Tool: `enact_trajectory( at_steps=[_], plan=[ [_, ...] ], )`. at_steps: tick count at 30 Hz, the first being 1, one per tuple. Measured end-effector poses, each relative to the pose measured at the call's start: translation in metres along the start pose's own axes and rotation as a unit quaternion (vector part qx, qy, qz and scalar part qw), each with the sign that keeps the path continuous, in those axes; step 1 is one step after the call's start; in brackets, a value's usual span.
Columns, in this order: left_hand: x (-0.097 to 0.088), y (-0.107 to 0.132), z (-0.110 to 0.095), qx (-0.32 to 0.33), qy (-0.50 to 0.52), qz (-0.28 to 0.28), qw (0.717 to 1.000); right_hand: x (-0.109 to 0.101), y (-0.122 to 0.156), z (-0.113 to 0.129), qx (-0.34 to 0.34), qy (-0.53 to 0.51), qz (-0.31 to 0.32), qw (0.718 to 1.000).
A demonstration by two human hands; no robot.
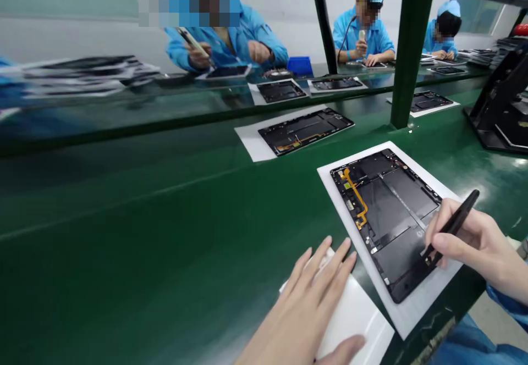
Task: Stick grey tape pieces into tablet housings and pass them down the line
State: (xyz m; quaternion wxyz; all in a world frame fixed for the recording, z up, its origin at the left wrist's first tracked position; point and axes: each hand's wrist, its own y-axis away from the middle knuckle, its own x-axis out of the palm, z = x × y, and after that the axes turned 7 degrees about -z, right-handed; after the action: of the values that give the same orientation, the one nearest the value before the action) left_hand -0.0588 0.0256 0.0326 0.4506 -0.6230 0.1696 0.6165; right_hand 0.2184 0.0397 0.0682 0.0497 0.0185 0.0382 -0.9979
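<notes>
An opened tablet (pixel 388 216) with its black insides and an orange flex cable showing lies on a white sheet (pixel 416 310) at the near right of the green belt. My right hand (pixel 474 244) grips a black pen-like tool (pixel 454 225) whose tip touches the tablet's lower right corner. My left hand (pixel 309 304) lies flat with fingers stretched out on another white sheet (pixel 358 321) just left of the tablet, holding nothing.
More opened tablets (pixel 305 130) on white sheets lie farther along the green belt (pixel 144 227). A green post (pixel 410 46) stands behind my tablet. A black rack (pixel 501 106) is at the right. Three people in blue sit across the belt.
</notes>
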Motion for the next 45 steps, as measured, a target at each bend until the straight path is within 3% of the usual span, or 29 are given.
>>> enact_trajectory(
  at_steps=[4, 8, 13, 18, 28, 32, 40, 42, 45],
  plan=[
    [0.002, -0.002, -0.002, -0.048, 0.02, -0.006, 0.999, 0.019, -0.029, 0.016, 0.002, 0.112, 0.107, 0.988],
    [0.004, 0.01, -0.005, -0.126, -0.032, -0.025, 0.991, 0.048, -0.056, 0.015, 0.006, 0.142, 0.199, 0.97],
    [0.013, 0.013, -0.007, -0.071, -0.119, -0.047, 0.989, 0.086, -0.076, 0.002, 0.018, 0.111, 0.282, 0.953],
    [0.019, 0.012, -0.007, -0.081, -0.112, -0.083, 0.987, 0.101, -0.08, -0.007, 0.01, 0.127, 0.268, 0.955],
    [0.016, 0.012, -0.009, -0.106, -0.072, -0.054, 0.99, 0.103, -0.076, -0.001, -0.071, 0.202, 0.274, 0.938],
    [0.015, 0.011, -0.007, -0.105, -0.063, -0.022, 0.992, 0.104, -0.078, -0.003, -0.066, 0.189, 0.274, 0.941],
    [0.006, 0.003, -0.004, -0.079, -0.086, -0.031, 0.993, 0.104, -0.079, -0.004, -0.065, 0.172, 0.277, 0.943],
    [0.01, 0.005, -0.006, -0.092, -0.064, -0.049, 0.992, 0.103, -0.08, -0.004, -0.063, 0.168, 0.286, 0.941],
    [0.013, 0.009, -0.009, -0.164, 0.002, -0.066, 0.984, 0.101, -0.081, -0.007, -0.054, 0.16, 0.311, 0.935]
  ],
)
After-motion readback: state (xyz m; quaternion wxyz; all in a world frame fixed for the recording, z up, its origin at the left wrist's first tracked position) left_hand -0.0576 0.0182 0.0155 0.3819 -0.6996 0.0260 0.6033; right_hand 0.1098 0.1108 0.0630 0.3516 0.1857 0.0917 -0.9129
